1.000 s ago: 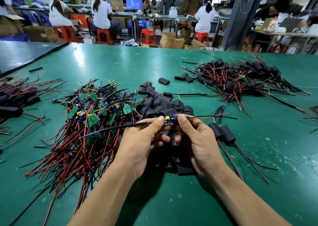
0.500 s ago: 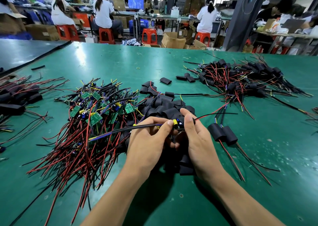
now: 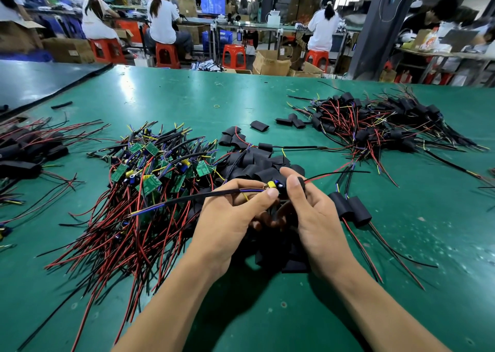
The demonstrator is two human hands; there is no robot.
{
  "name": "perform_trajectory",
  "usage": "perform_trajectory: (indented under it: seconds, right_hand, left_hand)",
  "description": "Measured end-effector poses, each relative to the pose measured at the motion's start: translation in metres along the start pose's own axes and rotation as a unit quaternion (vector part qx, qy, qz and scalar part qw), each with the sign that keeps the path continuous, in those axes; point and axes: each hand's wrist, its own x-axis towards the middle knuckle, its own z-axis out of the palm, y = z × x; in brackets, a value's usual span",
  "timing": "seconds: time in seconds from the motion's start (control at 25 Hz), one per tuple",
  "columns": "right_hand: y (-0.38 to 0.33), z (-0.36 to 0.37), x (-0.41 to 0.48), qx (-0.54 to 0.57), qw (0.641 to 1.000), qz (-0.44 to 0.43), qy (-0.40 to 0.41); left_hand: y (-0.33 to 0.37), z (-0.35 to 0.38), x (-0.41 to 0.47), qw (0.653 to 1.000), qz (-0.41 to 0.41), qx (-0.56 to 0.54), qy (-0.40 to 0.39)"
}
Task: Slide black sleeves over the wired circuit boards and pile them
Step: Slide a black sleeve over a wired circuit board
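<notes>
My left hand (image 3: 230,217) pinches a wired circuit board (image 3: 273,185) by its end, with a black cable running off to the left. My right hand (image 3: 313,212) grips a black sleeve (image 3: 301,181) over the board's other end; red and black wires come out of it to the right. Under both hands lies a heap of loose black sleeves (image 3: 257,164). A pile of bare green boards with red and black wires (image 3: 144,185) lies to the left. Two sleeved boards (image 3: 351,208) rest just right of my right hand.
A big pile of sleeved boards (image 3: 375,126) lies at the far right of the green table (image 3: 187,102). More sleeved units (image 3: 24,150) sit at the left edge. Stray sleeves (image 3: 259,125) lie mid-table. People work on red stools beyond the table's far edge.
The sleeve in my right hand has slid further left over the board, so less of the board shows between my hands. Both hands have stayed over the sleeve heap.
</notes>
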Motion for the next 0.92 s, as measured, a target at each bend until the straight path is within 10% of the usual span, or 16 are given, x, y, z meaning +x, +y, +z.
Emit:
perform_trajectory:
  seconds: [0.92]
  right_hand:
    - [-0.0013,-0.0017,-0.0024,-0.009,1.0,-0.003,0.004]
  left_hand:
    - [0.0,-0.0016,-0.0006,0.998,-0.03,-0.038,-0.035]
